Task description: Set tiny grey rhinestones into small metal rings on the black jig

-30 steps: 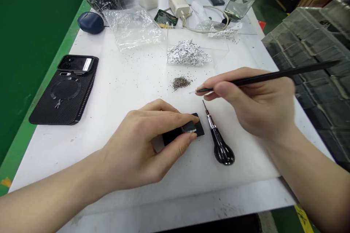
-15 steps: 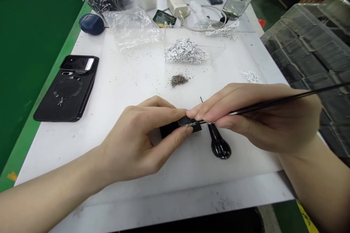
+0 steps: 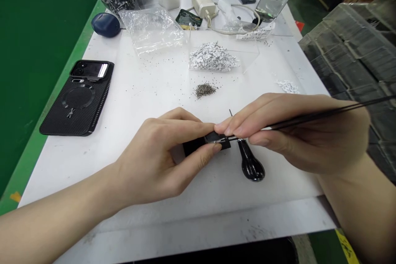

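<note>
Tweezers [image 3: 284,123], in the head view, have swung in to the small dark piece [image 3: 212,137], so the work now centres there. The right hand [image 3: 312,142] has its fingers together round them; the left hand [image 3: 161,152] pinches the piece, thumb against forefinger, over a black block [image 3: 192,148].

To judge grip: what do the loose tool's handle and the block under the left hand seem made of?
Handle: glossy black, probably plastic, from its bright highlights. Block: matte black, possibly rubber or plastic, as its visible parts barely shine.
</note>
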Demonstrator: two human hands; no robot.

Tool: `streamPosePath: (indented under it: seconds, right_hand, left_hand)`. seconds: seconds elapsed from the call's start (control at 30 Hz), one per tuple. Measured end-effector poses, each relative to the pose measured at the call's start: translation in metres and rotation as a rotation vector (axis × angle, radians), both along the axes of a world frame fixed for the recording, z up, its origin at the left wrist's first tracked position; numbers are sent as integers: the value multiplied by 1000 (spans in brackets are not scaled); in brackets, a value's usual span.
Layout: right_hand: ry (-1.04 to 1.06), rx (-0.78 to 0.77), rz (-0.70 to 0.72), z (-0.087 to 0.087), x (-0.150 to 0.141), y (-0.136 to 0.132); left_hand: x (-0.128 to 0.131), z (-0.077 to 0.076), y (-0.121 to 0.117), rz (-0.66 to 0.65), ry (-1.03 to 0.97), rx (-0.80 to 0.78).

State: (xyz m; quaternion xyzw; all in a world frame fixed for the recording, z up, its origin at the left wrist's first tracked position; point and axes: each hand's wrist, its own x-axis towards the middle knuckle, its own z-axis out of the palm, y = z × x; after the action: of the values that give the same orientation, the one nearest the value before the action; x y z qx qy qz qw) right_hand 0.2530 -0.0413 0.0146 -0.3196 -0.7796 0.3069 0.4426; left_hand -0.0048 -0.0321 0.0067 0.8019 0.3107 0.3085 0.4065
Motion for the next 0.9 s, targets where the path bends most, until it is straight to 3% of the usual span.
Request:
streamPosePath:
  seconds: [0.63,0.73,0.8,0.9]
  right_hand:
    - [-127,-36,129,14,3,3]
    - [-25,-56,65,12,3,3]
    - [59,-33,-56,11,5,3]
    - [-109,100,-263,11,15,7]
  left_hand:
    - [-1,2,0,-20,26,-8]
    - [-1,-1,0,-5,18,1]
    - [-1,-4,1,2,-8,34]
    - [-1,-5,2,-3,-3,54]
